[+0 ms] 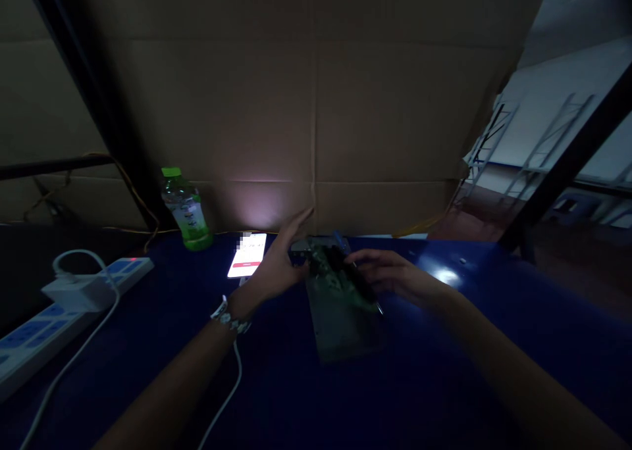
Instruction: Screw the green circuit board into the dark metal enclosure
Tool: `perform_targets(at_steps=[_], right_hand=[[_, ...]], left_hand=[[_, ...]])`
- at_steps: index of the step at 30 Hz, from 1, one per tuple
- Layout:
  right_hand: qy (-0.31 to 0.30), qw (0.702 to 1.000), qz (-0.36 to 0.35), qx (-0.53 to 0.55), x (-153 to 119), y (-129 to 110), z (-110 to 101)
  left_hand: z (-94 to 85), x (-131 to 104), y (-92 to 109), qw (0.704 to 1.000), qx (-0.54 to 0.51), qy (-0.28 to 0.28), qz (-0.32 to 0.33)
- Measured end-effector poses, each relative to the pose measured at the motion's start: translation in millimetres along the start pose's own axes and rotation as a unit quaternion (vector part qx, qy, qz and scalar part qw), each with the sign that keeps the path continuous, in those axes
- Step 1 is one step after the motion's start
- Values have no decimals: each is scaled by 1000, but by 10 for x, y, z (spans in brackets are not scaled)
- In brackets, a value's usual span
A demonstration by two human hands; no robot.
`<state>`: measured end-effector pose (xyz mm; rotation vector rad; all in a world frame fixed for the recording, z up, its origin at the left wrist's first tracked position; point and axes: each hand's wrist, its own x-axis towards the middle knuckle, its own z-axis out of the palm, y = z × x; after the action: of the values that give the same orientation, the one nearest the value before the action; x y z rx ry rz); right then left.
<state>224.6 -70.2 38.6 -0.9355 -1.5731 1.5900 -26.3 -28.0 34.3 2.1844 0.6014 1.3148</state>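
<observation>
A dark flat device (343, 331) with exposed parts at its far end lies on the blue table, mid-view. My left hand (280, 259) is beside its far left corner, fingers stretched forward and apart, with a metal bracelet (230, 318) on the wrist. My right hand (395, 275) is at the device's right side, fingers bent round a dark slim object (363, 285) that lies slantwise over the device. A thin metal tip shows at its near end. Blur and dim light hide the small parts between the hands.
Left of my left hand a lit phone (247, 256) stands propped, with a white cable below. A green-capped bottle (187, 210) is behind it. At the far left lies a white power strip (29, 335) with a plugged-in charger (81, 292). A cardboard wall (385, 108) rises behind the blue table (444, 371).
</observation>
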Motion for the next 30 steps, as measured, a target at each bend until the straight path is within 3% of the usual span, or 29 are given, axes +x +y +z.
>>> perform_targets(at_steps=[6,14,22,25,30], right_hand=[[16,1000,4,-27,93,152,180],[68,997,-33,-2,59,262,353],[75,997,-22,-17,76,224,235],[47,999,-17,0,83,157,168],[107,994,2,-36,82,61,41]], left_hand=[[141,-41,48,999,-33,-1,-14],[366,-103,95,994,-68,-4,-83],[231,-39,46,986,-105,13,-126],[162,8,23,973,-137,25,-183],[113,28,-83,925,-228,23,-304]])
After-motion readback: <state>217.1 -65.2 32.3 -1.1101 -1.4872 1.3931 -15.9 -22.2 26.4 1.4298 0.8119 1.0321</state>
